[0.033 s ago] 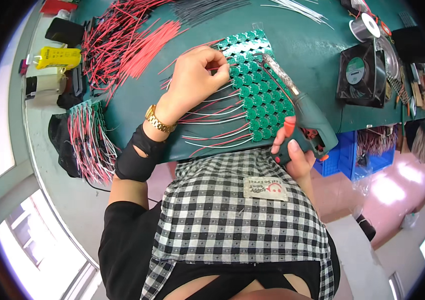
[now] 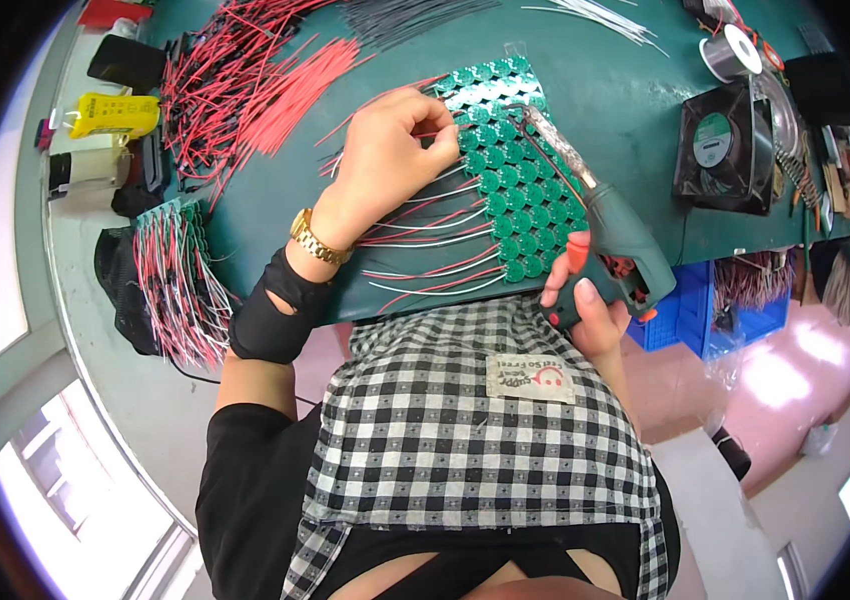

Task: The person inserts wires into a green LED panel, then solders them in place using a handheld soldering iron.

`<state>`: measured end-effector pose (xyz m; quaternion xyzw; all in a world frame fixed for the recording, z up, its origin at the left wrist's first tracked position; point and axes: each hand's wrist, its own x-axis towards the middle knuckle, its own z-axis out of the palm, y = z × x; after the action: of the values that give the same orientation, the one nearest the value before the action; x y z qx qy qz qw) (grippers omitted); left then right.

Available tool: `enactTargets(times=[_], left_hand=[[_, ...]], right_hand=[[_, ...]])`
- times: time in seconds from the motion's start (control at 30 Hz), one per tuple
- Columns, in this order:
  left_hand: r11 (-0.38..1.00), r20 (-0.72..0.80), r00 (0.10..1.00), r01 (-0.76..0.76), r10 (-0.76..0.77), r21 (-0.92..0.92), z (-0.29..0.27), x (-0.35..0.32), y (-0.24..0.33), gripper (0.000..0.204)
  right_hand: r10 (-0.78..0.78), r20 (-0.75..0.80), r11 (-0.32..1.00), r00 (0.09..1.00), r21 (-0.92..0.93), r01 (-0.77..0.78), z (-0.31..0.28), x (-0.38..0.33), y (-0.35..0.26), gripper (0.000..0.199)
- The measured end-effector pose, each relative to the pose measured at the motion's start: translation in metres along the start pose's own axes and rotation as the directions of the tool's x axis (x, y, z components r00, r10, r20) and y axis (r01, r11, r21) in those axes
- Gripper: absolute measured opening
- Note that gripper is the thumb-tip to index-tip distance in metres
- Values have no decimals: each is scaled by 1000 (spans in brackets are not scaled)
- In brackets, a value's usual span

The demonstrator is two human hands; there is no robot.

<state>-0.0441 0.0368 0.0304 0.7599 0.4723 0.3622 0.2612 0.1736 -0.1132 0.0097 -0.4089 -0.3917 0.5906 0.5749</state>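
Note:
A panel of joined round green circuit boards (image 2: pixel 530 215) lies on the bench in front of me, with red, black and white wires (image 2: pixel 435 235) running left from its edge. At that left edge, toward the upper rows, my left hand (image 2: pixel 395 145) is closed in a pinch on a thin wire, mostly hidden by the fingers. My right hand (image 2: pixel 590 310) grips the handle of a dark green soldering gun (image 2: pixel 630 240) with a red trigger. Its tip points up and left over the panel's upper rows; I cannot tell whether it touches a board.
Piles of red wires (image 2: pixel 285 100), black wires (image 2: pixel 405 20) and white wires (image 2: pixel 605 22) lie at the back. A black fan (image 2: pixel 725 150) and solder spool (image 2: pixel 730 53) stand right, above a blue crate (image 2: pixel 690 305). A wired panel (image 2: pixel 180 285) hangs at left beside a yellow packet (image 2: pixel 115 115).

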Motion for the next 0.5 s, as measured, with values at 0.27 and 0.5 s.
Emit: enactTargets(times=[0.27,0.5], left_hand=[[998,-52,999,12,-8,64,9,-7,-4,7],[997,4,1000,3,-3,77,11,-7,-9,6]], right_hand=[[100,67,992,993,-85,-94,4,-9,0,43],[125,63,975,990,-195,-111,11,-9,-12,18]])
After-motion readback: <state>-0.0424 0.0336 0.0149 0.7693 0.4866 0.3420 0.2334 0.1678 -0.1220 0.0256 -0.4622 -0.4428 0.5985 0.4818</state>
